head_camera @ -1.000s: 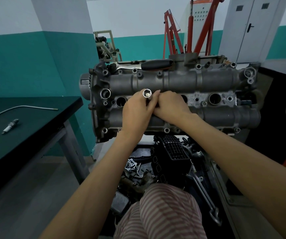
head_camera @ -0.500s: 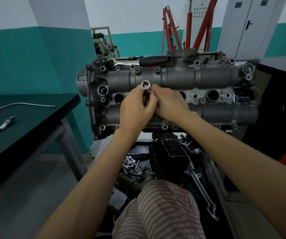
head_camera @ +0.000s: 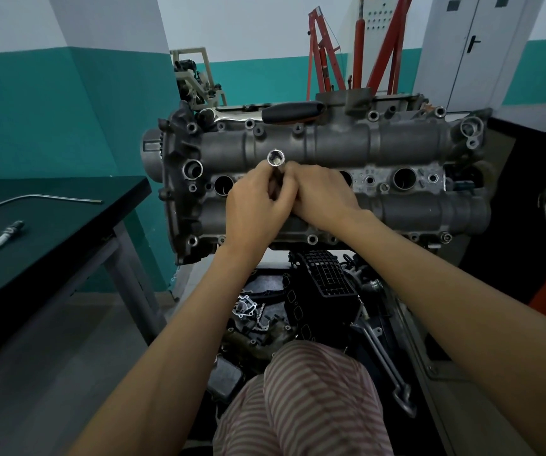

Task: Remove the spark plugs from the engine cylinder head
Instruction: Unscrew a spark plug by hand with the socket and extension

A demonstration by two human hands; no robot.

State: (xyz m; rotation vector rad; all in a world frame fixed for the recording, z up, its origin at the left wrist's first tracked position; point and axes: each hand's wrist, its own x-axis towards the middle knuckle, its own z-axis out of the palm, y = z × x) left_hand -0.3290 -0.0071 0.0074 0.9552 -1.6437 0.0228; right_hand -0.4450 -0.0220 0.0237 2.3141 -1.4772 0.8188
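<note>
At centre frame, the engine cylinder head (head_camera: 347,179) is seen mounted with its plug wells facing the camera. A spark plug socket (head_camera: 276,158) is held upright over the second well from the left, its open chrome end pointing at the viewer. Left hand (head_camera: 254,205) is wrapped around the socket shaft, fingers curled on it. Right hand (head_camera: 322,195) is pressed against the left, fingers pinched on the same shaft just below the chrome end. Whether a plug sits inside the socket cannot be told.

Three other wells are visible as open round holes: one (head_camera: 223,185) just left of the hands, one partly hidden behind the right hand, one (head_camera: 404,178) well to the right. No plug tips can be made out in them.

A ratchet wrench (head_camera: 265,112) with a black handle is laid along the top edge of the head, not touched.

On the dark surface (head_camera: 67,225) at left, one spark plug (head_camera: 6,235) is laid flat, well apart from the engine. A thin bent metal tube (head_camera: 34,199) is lying beyond it on the same surface.

Below the head, loose engine parts are piled, including a black plastic intake piece (head_camera: 327,281). A red engine hoist (head_camera: 357,54) is standing behind, near grey doors (head_camera: 475,44).
</note>
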